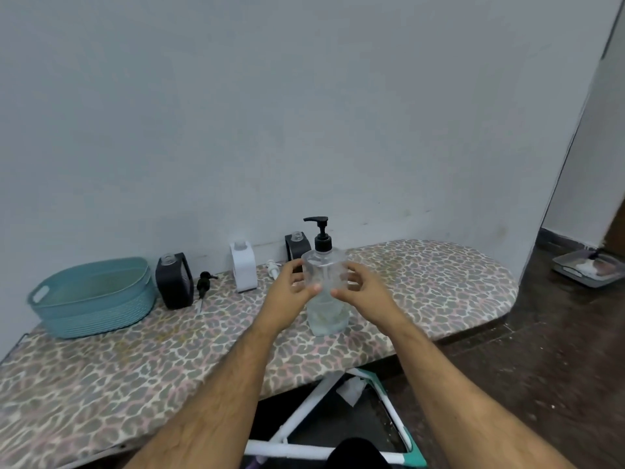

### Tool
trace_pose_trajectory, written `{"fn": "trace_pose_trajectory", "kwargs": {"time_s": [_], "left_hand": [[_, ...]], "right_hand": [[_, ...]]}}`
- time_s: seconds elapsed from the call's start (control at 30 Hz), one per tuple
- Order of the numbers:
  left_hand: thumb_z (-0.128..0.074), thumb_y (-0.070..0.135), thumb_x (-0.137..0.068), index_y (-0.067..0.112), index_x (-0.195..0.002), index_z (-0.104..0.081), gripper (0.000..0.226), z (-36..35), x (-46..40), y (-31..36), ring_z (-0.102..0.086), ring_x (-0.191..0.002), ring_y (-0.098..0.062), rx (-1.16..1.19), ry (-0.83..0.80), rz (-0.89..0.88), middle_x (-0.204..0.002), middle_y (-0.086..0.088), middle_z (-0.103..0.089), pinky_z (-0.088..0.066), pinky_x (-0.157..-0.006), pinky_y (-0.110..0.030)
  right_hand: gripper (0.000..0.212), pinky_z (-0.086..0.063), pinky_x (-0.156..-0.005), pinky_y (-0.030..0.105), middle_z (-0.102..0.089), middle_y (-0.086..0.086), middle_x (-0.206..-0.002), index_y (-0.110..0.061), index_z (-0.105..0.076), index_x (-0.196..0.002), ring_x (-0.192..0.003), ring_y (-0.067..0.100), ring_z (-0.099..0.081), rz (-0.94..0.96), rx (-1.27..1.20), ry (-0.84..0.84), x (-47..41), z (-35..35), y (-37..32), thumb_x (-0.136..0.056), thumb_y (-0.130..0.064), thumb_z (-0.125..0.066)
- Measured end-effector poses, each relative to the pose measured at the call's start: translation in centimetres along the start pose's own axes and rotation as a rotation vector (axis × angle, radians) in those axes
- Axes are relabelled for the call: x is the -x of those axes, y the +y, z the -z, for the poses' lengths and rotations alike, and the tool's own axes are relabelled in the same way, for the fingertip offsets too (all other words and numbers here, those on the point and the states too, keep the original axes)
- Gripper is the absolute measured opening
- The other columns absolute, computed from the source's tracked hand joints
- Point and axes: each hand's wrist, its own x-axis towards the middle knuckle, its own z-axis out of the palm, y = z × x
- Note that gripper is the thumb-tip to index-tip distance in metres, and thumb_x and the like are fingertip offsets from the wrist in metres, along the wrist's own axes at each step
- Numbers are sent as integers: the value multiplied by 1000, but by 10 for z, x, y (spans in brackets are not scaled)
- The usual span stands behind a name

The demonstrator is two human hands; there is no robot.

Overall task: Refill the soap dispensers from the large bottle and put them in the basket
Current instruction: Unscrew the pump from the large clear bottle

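Your left hand (293,282) and right hand (359,285) grip the large bottle (326,299) with curled fingers. Their contact is partly hidden. A dark dispenser (297,246) at the board's far edge is half hidden behind the bottle.

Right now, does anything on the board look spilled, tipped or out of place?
No spill or damage shows. Two pump heads lie loose on the ironing board: a black pump beside the left black dispenser, a white pump beside the white dispenser. All three dispensers stand open-necked, which fits refilling.
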Motion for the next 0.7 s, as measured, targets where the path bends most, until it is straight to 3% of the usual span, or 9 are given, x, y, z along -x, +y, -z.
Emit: {"fn": "trace_pose_trajectory", "kwargs": {"time_s": [0.17, 0.33, 0.4, 0.47, 0.57, 0.7], "left_hand": [[-70, 33, -90, 17, -148, -39, 67, 7, -6, 19, -55, -118, -11, -9, 77, -43, -138, 0, -54, -45, -79, -13], [-71, 34, -89, 13, -141, -50, 60, 9, -24, 46, -54, -125, -10, -17, 96, -137, -138, 3, -57, -43, -100, -24], [-72, 31, -88, 12, -138, -52, 57, 5, -31, 55, -56, -124, -11, 9, 66, -140, -134, 2, -60, -45, -104, -29], [-72, 25, -89, 13, -127, -61, 41, 0, -35, 59, -62, -116, -15, 15, 42, -146, -124, 0, -67, -49, -103, -35], [-68, 15, -91, 19, -99, -70, 9, -8, -40, 57, -68, -101, -19, 40, 35, -168, -103, -2, -74, -53, -97, -38], [-68, 9, -91, 25, -91, -68, 16, -13, -42, 56, -70, -96, -12, 111, 52, -166, -99, -1, -74, -52, -90, -26]], "right_hand": [[75, -52, -99, 45, -57, 1, -132, -26, -48, -135, -117, 18, -60, 6, 2, -46, -9, 7, -13, -70, -29, -86], [111, -42, -109, 43, -46, -2, -144, -29, -19, -154, -132, 15, -44, -8, -5, -139, -25, 8, -30, -68, -27, -89], [116, -40, -111, 44, -39, -6, -148, -34, -17, -154, -136, 13, -39, -23, 22, -167, -28, 3, -33, -64, -33, -91], [103, -45, -106, 40, -42, -8, -146, -32, -30, -147, -129, 12, -46, -16, 73, -159, -27, -3, -30, -65, -35, -90], [76, -53, -92, 28, -53, -9, -126, -32, -40, -131, -109, 5, -57, 9, 43, -99, -23, -12, -24, -72, -26, -86], [69, -50, -86, 19, -54, -14, -121, -28, -43, -128, -110, 3, -57, 28, 0, -61, -24, -15, -17, -74, -21, -84]]}}
